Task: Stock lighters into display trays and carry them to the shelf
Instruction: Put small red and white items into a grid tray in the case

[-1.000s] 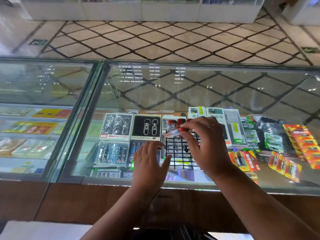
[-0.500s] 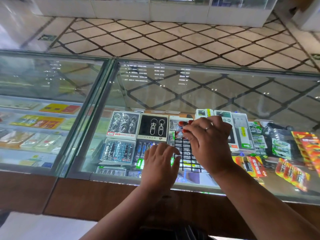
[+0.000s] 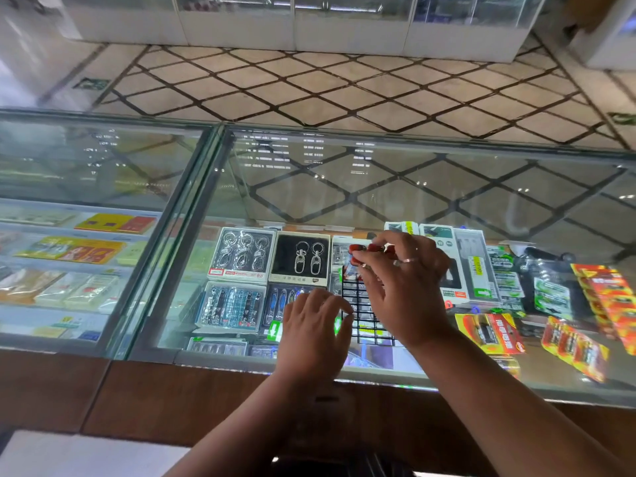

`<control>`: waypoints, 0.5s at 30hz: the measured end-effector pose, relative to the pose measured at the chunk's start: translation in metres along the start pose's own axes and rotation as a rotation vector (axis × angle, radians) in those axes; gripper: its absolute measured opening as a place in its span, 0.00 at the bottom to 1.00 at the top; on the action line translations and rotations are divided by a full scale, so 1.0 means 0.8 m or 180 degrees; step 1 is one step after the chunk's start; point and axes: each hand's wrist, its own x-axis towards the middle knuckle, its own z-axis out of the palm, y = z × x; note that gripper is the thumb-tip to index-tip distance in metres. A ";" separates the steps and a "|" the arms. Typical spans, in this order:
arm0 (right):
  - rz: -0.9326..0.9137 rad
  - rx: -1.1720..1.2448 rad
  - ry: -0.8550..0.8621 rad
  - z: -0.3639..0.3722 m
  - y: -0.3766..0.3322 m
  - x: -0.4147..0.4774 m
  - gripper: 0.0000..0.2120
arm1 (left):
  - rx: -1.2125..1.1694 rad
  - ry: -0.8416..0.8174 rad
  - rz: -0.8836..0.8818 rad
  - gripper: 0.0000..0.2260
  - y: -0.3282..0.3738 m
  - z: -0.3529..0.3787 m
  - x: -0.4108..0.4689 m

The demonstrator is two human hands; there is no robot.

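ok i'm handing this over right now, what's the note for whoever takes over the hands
Hands: the left hand is open, its fingers resting on the near left edge of the black grid tray. The right hand pinches a red-capped lighter over the tray's far end.
Things: the tray lies on the glass counter. Further red caps show under the right fingers; I cannot tell whether they are held or seated.
Done: at most the far row is started.
Left: the cells in view look empty. Fill them, then carry the tray to the shelf.
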 end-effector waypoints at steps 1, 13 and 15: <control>-0.0016 -0.0028 -0.0065 0.000 0.001 -0.003 0.11 | -0.0009 -0.0006 0.0004 0.03 0.000 0.000 0.000; 0.1158 0.0431 -0.0400 -0.017 0.021 -0.074 0.25 | 0.0349 -0.0289 -0.0428 0.26 0.008 -0.002 0.004; 0.1506 0.0461 -0.0534 -0.015 0.024 -0.083 0.28 | 0.0382 -0.0540 -0.0513 0.28 0.011 -0.002 0.007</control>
